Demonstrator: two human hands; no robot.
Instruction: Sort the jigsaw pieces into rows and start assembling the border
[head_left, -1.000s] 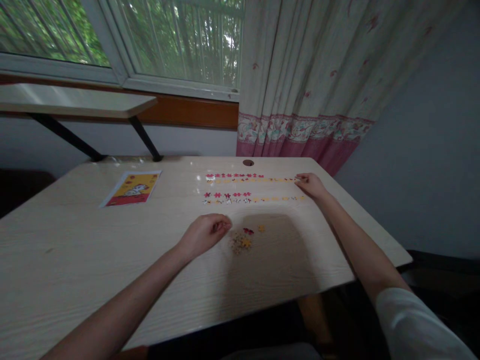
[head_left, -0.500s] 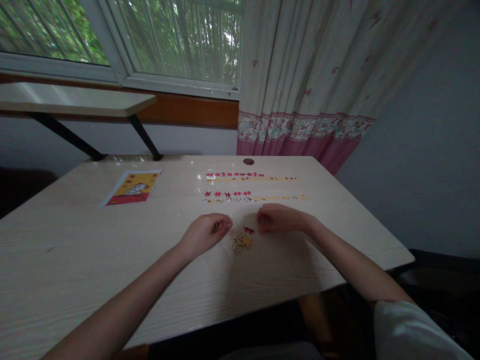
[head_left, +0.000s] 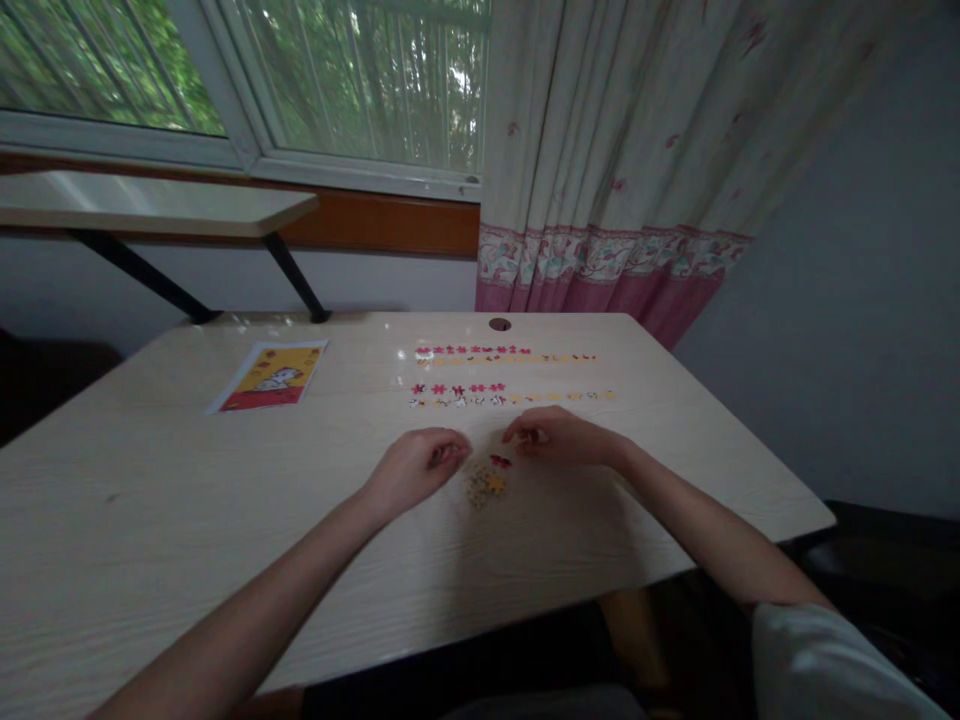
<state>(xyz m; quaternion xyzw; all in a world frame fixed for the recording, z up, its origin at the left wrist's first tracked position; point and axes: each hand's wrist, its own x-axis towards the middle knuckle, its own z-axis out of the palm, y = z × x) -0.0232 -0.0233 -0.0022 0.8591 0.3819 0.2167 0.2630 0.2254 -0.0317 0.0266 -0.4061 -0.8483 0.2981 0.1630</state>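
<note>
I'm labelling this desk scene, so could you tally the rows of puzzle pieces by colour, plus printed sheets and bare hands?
Rows of small red jigsaw pieces: 2
Rows of small yellow or yellow-and-white jigsaw pieces: 2
Rectangular yellow-and-red printed paper sheet: 1
Bare hands, left hand and right hand: 2
Total: 7

text: none legible | printed sheet (head_left: 271, 378): picture, no readable lettering | puzzle pieces (head_left: 496, 484): too small to read

pale table (head_left: 150, 480) bearing puzzle pieces (head_left: 497, 484), printed picture (head_left: 271, 380)
</note>
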